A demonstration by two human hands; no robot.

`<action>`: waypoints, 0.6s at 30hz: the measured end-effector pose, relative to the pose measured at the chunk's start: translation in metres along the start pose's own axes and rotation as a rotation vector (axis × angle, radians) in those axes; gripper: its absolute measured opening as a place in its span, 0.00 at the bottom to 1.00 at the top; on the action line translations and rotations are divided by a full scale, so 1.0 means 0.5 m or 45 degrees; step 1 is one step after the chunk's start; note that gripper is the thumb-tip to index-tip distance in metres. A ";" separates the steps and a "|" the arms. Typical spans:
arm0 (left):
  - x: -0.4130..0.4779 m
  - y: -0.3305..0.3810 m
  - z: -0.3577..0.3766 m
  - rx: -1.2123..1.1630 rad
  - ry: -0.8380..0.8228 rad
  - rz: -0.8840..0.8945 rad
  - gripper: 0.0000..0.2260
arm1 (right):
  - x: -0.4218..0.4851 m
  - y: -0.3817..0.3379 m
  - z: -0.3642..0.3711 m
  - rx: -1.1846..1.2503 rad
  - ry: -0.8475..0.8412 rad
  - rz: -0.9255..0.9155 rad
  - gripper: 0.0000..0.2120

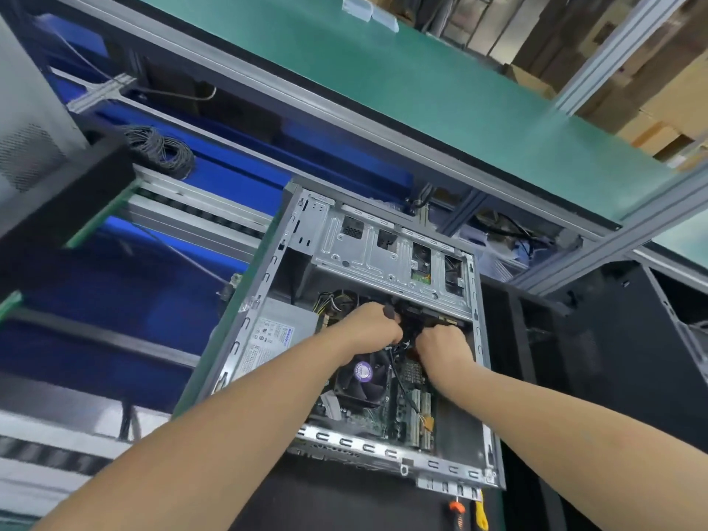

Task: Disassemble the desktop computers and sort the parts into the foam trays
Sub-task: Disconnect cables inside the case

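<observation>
Tower case (387,258) flat on bench, side panel off, interior up for access. Left hand (373,325) and right hand (440,344) together over black cable bundle (412,326) beyond CPU fan (362,373), apparently clamped, likely unplugging. Foam trays unseen

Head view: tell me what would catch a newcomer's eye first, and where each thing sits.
The open grey metal computer case lies in the middle, its side panel off. Both bare hands, left hand and right hand, meet over a bundle of black cables at its centre. Just below them sits a black cooling fan with a purple hub, and a long green bench top runs diagonally above.
</observation>
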State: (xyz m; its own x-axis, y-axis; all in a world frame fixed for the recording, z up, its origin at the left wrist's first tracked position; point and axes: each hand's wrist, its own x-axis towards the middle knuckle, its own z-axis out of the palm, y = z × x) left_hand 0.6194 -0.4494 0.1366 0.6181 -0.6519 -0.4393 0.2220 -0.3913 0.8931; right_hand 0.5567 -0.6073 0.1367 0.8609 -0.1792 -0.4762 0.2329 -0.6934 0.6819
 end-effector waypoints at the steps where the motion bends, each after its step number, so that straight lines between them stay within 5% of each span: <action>1: 0.001 0.000 0.001 0.018 -0.006 0.006 0.12 | 0.000 0.000 0.002 -0.007 -0.002 0.004 0.13; 18: 0.001 0.006 0.000 0.055 0.050 -0.048 0.10 | 0.024 -0.022 0.022 0.015 -0.005 0.097 0.14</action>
State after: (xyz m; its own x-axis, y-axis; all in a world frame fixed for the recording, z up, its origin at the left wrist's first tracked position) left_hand 0.6203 -0.4507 0.1391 0.6394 -0.6102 -0.4678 0.2137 -0.4434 0.8705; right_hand 0.5595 -0.6094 0.1173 0.8741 -0.2342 -0.4256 0.1616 -0.6861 0.7094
